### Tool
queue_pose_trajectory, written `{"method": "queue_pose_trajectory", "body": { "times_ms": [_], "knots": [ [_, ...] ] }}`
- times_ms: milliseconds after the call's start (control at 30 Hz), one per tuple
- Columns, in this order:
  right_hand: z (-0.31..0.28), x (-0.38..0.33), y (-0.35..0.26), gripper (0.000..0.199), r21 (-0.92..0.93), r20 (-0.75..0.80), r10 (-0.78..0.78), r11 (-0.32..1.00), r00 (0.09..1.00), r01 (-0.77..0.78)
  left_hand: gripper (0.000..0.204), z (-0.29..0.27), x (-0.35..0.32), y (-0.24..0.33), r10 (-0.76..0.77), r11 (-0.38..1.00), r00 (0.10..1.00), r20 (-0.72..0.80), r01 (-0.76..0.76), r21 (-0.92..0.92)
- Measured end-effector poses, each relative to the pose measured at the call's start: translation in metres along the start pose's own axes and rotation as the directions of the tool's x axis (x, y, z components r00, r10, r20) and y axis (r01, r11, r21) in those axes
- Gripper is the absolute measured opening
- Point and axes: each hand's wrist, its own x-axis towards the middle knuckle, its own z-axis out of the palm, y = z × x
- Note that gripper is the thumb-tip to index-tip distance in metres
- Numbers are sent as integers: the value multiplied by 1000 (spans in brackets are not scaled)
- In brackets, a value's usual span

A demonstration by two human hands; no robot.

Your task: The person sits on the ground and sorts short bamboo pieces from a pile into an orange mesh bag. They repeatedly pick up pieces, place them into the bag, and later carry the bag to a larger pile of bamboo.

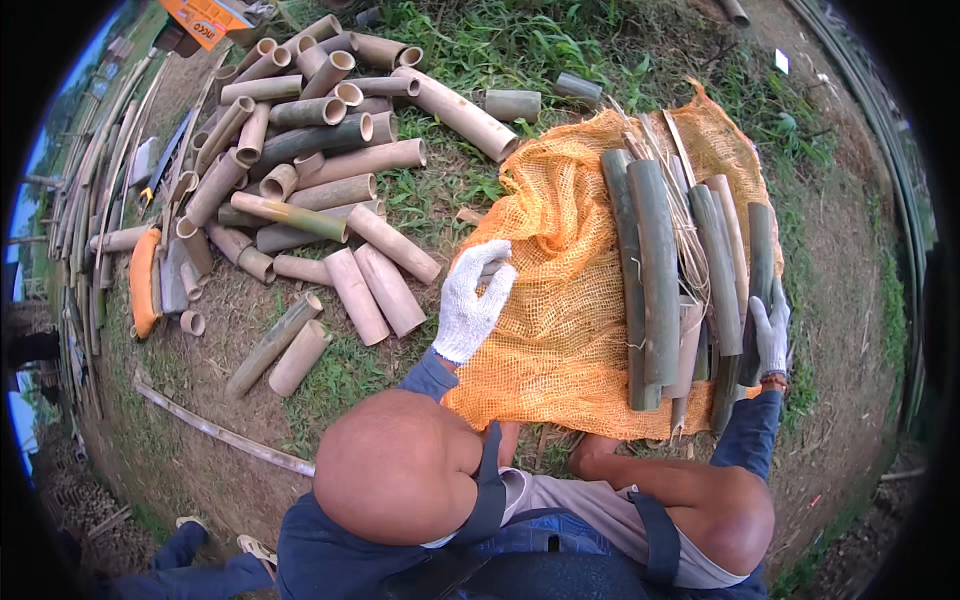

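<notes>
An orange mesh sack (560, 340) lies spread on the ground in front of my knees. Along its right half, several green and tan bamboo pieces (655, 270) lie side by side, with a bundle of thin split strips (684, 225) among them. My left hand (475, 305), in a white glove, is at the sack's left edge; its fingers are curled, with a gap to the thumb. My right hand (770, 335), gloved too, rests with stretched fingers against the outermost dark bamboo piece (759, 245) on the right.
A big heap of cut bamboo sections (330, 160) covers the grass at the far left. Two short pieces (513, 105) lie beyond the sack. An orange sheath-like object (145, 283) is at the left, near long poles (85, 230). Another person's legs (200, 570) show at the lower left.
</notes>
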Motion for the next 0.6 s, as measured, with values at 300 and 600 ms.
{"method": "queue_pose_trajectory", "body": {
  "times_ms": [300, 600],
  "knots": [
    [44, 23, 99, 55, 385, 170, 103, 909, 980, -162, 46, -160, 125, -31, 353, 681, 919, -176, -123, 722],
    [30, 19, 74, 57, 333, 122, 133, 928, 984, -167, 43, -208, 279, -64, 256, -152, 940, 225, -190, 970]
  ]
}}
